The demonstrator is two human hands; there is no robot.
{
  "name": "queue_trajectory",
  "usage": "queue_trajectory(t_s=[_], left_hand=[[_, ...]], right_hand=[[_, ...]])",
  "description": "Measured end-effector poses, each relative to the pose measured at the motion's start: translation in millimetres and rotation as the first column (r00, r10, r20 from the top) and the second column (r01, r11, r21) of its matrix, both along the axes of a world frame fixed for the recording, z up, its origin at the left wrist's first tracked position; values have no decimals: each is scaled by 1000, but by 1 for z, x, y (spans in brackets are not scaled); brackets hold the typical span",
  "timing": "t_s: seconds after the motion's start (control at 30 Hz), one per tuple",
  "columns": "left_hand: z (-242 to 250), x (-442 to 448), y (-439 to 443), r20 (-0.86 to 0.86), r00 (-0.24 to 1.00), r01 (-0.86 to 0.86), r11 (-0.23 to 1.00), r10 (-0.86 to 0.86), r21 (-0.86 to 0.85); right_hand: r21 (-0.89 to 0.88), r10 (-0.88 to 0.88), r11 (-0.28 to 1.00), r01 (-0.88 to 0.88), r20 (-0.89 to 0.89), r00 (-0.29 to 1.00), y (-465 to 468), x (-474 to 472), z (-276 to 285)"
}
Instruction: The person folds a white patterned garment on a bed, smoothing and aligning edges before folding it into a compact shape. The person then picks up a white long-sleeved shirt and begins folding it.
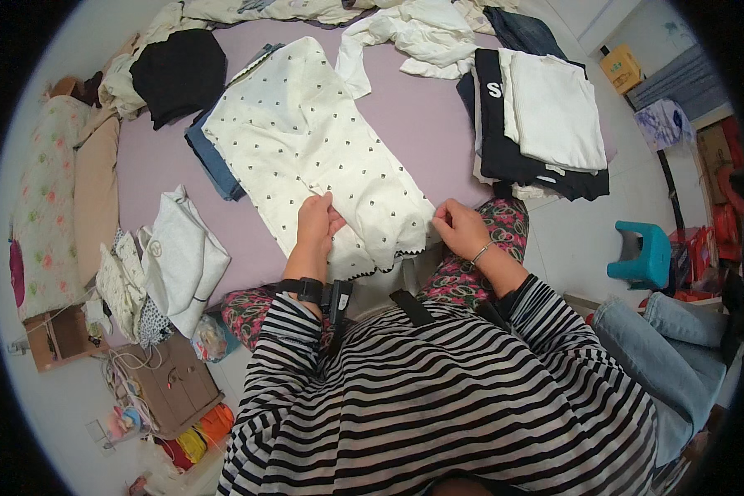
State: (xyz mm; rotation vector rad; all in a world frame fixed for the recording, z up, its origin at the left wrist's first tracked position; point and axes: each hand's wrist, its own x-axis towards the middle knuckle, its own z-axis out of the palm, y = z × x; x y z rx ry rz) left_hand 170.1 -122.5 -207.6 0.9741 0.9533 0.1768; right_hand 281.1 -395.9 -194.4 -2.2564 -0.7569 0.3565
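Observation:
A white garment with small dark motifs and black scalloped trim (322,142) lies spread over the mauve bed sheet (409,118), its near edge hanging over the bed's edge. My left hand (320,220) pinches a fold of its fabric near the lower middle. At its lower right edge, my right hand (462,228) holds the garment's side between thumb and fingers; the exact grip is small in view. Folded blue denim (214,161) sticks out from beneath the garment's left side.
Folded clothes with a white ribbed top (558,111) are stacked at right. A black garment (180,74) lies upper left, a light grey one (183,260) lower left, and a crumpled white one (428,37) at the back. A teal stool (642,254) stands on the floor.

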Motion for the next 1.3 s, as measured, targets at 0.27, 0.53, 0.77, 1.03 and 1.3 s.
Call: queue_trajectory(t_s=[0.27,0.53,0.77,1.03,1.3], left_hand=[[2,-10,-21,-33,996,82,997,-82,-2],[-2,-15,-20,-56,994,91,995,-92,-28],[1,-16,-21,-41,996,75,997,-76,-34],[13,-20,-27,-124,953,278,961,-275,7],[24,-35,-16,-147,926,362,930,-349,70]], right_hand=[[-160,92,978,-131,-232,968,36,-20,-12],[3,101,994,-107,-382,919,35,-6,-32],[93,25,995,38,-592,806,-1,7,-19],[-185,55,980,-71,-88,995,4,-9,-20],[-113,22,993,-27,-38,999,-3,6,-24]])
